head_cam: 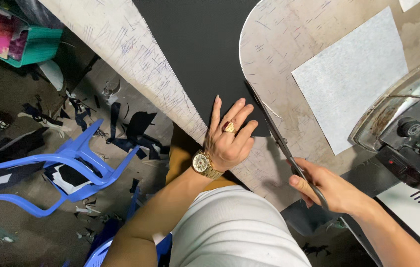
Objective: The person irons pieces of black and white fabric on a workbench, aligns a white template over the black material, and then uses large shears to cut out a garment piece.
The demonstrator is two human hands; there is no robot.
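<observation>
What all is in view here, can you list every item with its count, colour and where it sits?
black fabric sheet: one, black, flat on the worktable, under the left hand
scissors: one pair, dark metal, blades along the fabric's right edge
worktable: one, pale and scratched, centre to upper right
paper sheet: one, white-grey, on the table at right
clothes iron: one, metal sole with black body, right edge, tipped on its side
plastic chair: one, blue, on the floor at left
bin: one, green, upper left
fabric scraps: many, black, scattered on the floor
wristwatch: one, gold, left wrist
ring: one, gold with red stone, left hand
left hand: pressing flat on the fabric
right hand: gripping the scissors' handles
</observation>
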